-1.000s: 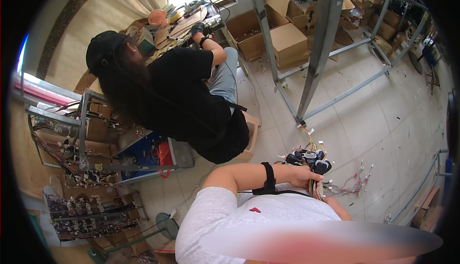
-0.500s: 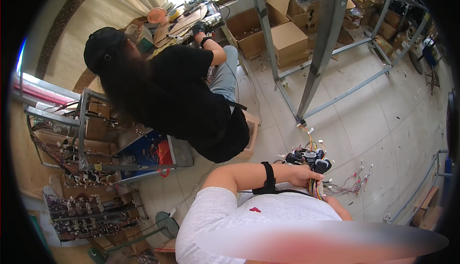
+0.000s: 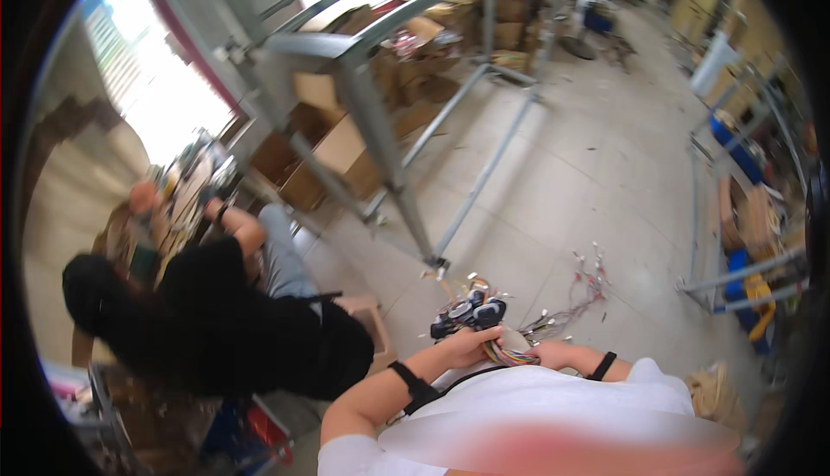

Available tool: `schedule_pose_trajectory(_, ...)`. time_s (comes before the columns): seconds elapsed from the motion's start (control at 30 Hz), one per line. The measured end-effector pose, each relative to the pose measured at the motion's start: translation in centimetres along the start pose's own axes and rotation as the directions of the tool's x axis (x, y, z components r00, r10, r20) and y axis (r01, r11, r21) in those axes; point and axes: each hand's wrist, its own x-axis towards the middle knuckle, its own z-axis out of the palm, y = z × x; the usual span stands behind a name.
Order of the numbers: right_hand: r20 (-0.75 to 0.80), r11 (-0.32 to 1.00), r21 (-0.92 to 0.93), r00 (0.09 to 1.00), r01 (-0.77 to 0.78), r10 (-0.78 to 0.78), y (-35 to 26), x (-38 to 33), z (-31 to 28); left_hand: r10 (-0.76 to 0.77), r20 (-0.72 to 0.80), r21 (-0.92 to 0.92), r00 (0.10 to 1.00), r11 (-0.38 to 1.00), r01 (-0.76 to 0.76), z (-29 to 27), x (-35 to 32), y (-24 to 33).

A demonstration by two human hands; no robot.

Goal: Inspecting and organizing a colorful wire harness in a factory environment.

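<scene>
In front of my body I hold a wire harness (image 3: 512,355) made of a thick bundle of multicoloured wires. My left hand (image 3: 471,348) is closed around the bundle just below a cluster of black connectors (image 3: 471,313). On the bundle's other side, my right hand (image 3: 552,355) grips the wires, its fingers partly out of sight. Thin red and dark wires with small white plugs (image 3: 584,281) trail away beyond my hands, over the floor. Each of my arms wears a black band.
A co-worker in black (image 3: 259,320) sits at the left by a cluttered bench (image 3: 177,195). Ahead stands a grey metal frame (image 3: 372,121), with cardboard boxes (image 3: 341,152) behind it. Another metal rack (image 3: 748,277) with a blue bin is at the right. Tiled floor (image 3: 553,182) lies between.
My view has turned to the right, so the co-worker and the frame appear farther left. My right hand, hidden before, now shows on the wire bundle. The left still grips it.
</scene>
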Motion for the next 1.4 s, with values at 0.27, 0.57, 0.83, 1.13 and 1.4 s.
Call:
schedule_pose_trajectory(0.27,0.048,0.999,0.021,0.998,-0.03,0.029,-0.8,-0.9,-0.3,-0.037,0.037,-0.009,0.999,0.999,0.037,0.9,-0.2,1.0)
schedule_pose_trajectory(0.57,-0.007,1.0,-0.017,1.0,0.02,-0.02,-0.4,-0.3,-0.1,-0.019,0.039,-0.017,0.999,1.0,0.019,0.6,-0.1,1.0)
schedule_pose_trajectory(0.83,-0.022,1.0,0.008,1.0,0.017,-0.017,-0.3,-0.4,0.2,-0.01,0.014,-0.022,1.0,1.0,0.01,0.7,-0.2,0.9)
schedule_pose_trajectory(1.13,0.018,0.999,-0.051,1.0,-0.006,0.007,0.3,0.1,-0.3,0.037,-0.008,-0.061,0.999,0.997,-0.037,-0.6,0.8,-0.2)
schedule_pose_trajectory(1.4,0.016,0.996,0.085,0.999,0.031,-0.032,0.6,0.4,-0.7,0.054,-0.017,-0.081,0.998,0.995,-0.056,0.1,0.0,0.1)
